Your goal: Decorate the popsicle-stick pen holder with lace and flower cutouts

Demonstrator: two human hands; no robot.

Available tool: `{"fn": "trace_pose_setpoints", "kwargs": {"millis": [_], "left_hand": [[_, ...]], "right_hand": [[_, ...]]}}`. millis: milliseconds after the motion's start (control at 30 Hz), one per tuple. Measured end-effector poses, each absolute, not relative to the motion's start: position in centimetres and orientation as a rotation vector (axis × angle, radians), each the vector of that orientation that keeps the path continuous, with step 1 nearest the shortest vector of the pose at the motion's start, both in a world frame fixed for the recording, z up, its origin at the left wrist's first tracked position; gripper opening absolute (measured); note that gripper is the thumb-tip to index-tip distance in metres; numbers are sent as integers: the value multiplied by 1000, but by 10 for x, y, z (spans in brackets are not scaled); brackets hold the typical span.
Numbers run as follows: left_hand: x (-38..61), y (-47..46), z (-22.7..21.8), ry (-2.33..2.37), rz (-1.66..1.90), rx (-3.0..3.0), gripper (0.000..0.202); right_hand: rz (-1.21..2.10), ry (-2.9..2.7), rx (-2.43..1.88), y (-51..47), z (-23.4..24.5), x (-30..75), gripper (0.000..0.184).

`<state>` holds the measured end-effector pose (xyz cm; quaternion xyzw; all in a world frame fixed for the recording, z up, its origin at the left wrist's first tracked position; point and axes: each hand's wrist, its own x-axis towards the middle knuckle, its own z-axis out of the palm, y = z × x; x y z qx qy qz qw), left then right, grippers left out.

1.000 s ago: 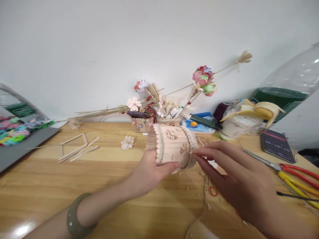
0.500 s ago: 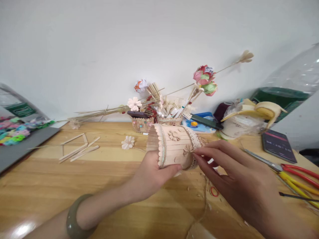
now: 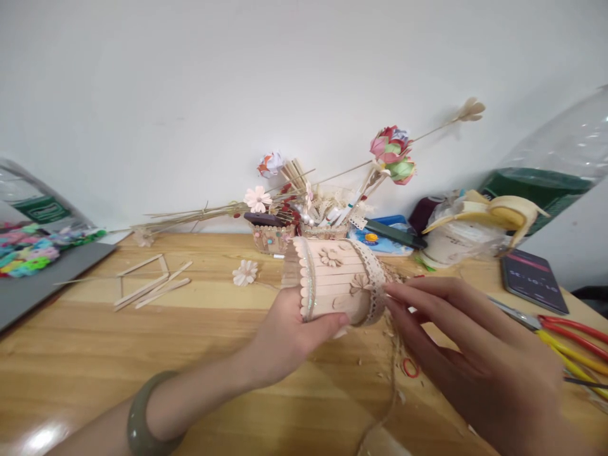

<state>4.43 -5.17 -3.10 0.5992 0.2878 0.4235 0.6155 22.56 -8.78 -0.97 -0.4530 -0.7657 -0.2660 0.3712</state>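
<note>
My left hand (image 3: 289, 329) grips a craft-stick pot (image 3: 327, 282) lying on its side in the air, thumb along the near wall. Small wooden flowers (image 3: 360, 284) sit on its sticks. A glittery cord (image 3: 310, 282) rings the scalloped end at left, and a lace band (image 3: 376, 278) circles the right end. At the lace's outer edge is my right hand (image 3: 465, 342), thumb and forefinger pinched together; what is between the fingertips, if anything, is hidden. Twine (image 3: 393, 373) hangs below the pot and runs down over the table.
Loose craft sticks (image 3: 152, 282) and a pale flower (image 3: 245, 273) lie at left. Scissors (image 3: 522, 313), a phone (image 3: 534, 280) and a peeled banana (image 3: 498, 212) are at right. Behind the pot stand small decorated boxes (image 3: 273, 237) with paper flowers (image 3: 392, 149). A red ring (image 3: 410, 368) lies near scraps.
My right fingertips have moved right, from the wooden flower near the lace to the lace band's outer edge. My left hand and the pot have hardly moved.
</note>
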Motion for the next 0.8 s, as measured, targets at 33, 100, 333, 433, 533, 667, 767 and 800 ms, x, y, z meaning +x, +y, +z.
{"fn": "trace_pose_setpoints", "kwargs": {"millis": [33,100,333,433,533,667,767,800], "left_hand": [[44,-52,-31,662,976,1377,27],[44,-54,-31,659,980,1365,26],[46,-58,-31,607,974,1339,27],[45,-58,-31,609,957,1325,28],[44,-59,-31,607,959,1320,28],[43,-58,-32,609,966,1336,26],[43,-58,-32,614,953,1334,28],[43,-58,-32,614,950,1328,28]], "right_hand": [[-703,-1966,-1166,-89,-11,227,8],[-738,-2009,-1157,-91,-14,229,10],[-732,-2179,-1137,-96,-22,236,23],[-724,-2239,-1108,-98,-22,238,27],[-732,-2261,-1103,-100,-19,238,29],[-768,-2302,-1116,-101,-17,239,33],[-875,-2373,-1077,-101,-18,240,36],[-893,-2381,-1074,-101,-19,240,37]]}}
